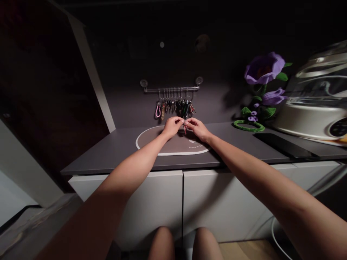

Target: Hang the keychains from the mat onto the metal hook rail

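Observation:
My left hand and my right hand meet above the oval mat, thumbs and fingers pinched together. Between the fingertips is a small keychain, with a thin reddish and metallic part hanging down; its finer detail is too small to make out. Just behind the hands, a clear rail on the wall carries several hanging keys. Among them are a pink loop, a brown-gold tag and a black fob.
The brown mat with a white rim lies on a dark countertop above white cabinet doors. To the right stand purple craft flowers with a green ring base, a black phone and a white appliance.

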The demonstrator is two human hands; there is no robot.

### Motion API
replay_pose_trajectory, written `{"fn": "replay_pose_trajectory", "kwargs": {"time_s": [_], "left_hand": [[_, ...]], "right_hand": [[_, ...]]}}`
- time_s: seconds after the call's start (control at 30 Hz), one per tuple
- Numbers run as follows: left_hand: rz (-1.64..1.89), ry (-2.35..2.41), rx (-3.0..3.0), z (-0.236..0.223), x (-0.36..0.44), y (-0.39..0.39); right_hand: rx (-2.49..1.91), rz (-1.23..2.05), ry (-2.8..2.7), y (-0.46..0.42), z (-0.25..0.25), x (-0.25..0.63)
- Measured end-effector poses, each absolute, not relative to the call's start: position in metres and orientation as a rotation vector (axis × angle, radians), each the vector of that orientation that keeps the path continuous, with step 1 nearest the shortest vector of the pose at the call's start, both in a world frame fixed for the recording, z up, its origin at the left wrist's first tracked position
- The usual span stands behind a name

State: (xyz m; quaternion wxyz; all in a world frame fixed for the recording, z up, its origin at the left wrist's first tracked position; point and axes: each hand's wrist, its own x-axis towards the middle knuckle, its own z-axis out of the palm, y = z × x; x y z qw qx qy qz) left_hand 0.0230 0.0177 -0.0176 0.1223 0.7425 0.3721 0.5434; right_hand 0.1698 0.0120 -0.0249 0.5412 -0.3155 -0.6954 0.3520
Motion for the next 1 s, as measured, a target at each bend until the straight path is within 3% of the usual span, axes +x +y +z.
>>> {"fn": "replay_pose_trajectory", "kwargs": {"time_s": [0.6,1.0], "left_hand": [[1.475,1.327,2.357,-0.024,0.022,0.019],[1.35,1.412,2.405,-0.033,0.023,0.026]], "right_hand": [[-0.769,0.72,-1.515,0.022,-0.019,0.181],[-0.867,0.584,-1.32,0.085,0.04,0.205]]}}
